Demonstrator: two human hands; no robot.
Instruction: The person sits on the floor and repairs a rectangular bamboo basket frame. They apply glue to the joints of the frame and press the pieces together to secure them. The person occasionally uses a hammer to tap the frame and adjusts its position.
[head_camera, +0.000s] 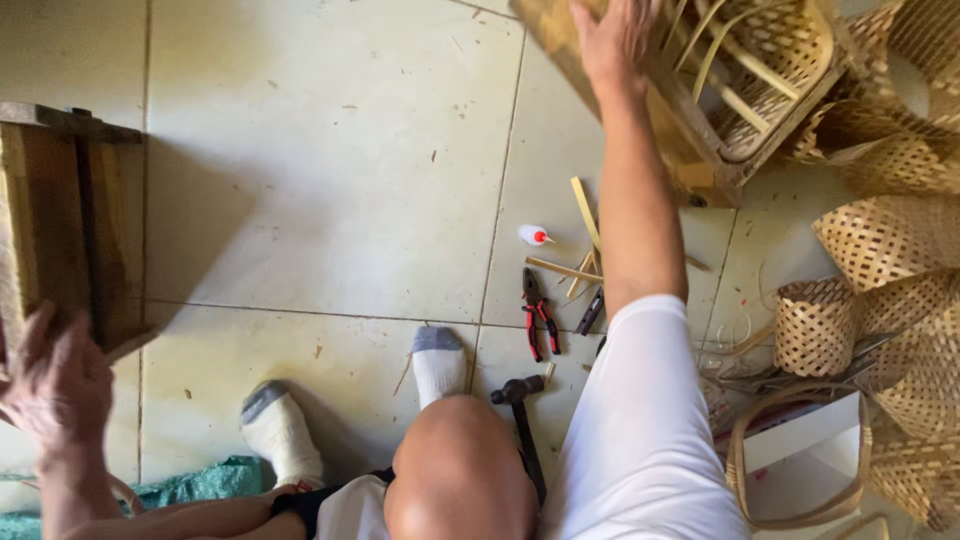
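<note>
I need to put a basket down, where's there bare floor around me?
The widest bare tiles lie between the wooden bench by the left hand and the glue bottle. Right of that it is crowded: pliers, hammer, bamboo strips, then woven baskets near the right hand.

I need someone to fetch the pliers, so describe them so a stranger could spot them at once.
Start at the tiled floor in front of the socked feet. Just beyond the right foot lie the pliers, beside the hammer. Their red-and-black handles set them apart from the pale bamboo strips.
</note>
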